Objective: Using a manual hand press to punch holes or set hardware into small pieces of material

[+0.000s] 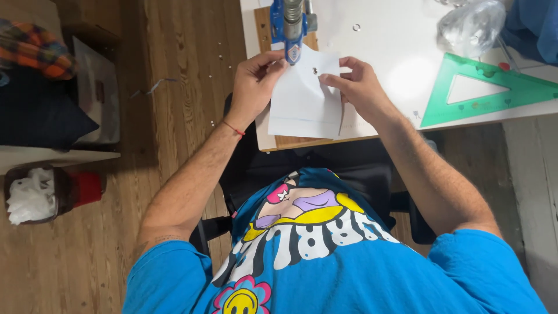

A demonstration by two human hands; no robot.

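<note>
Left hand (253, 84) and right hand (357, 84) each pinch the folded white paper (303, 99) between closed fingers, under the blue press tool (292, 26) at the worktop's (395, 52) near edge.

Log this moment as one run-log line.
left hand: holds white sheet edge | right hand: pinches sheet | blue press tool: over sheet top | green triangle ruler: on table, apart
</note>
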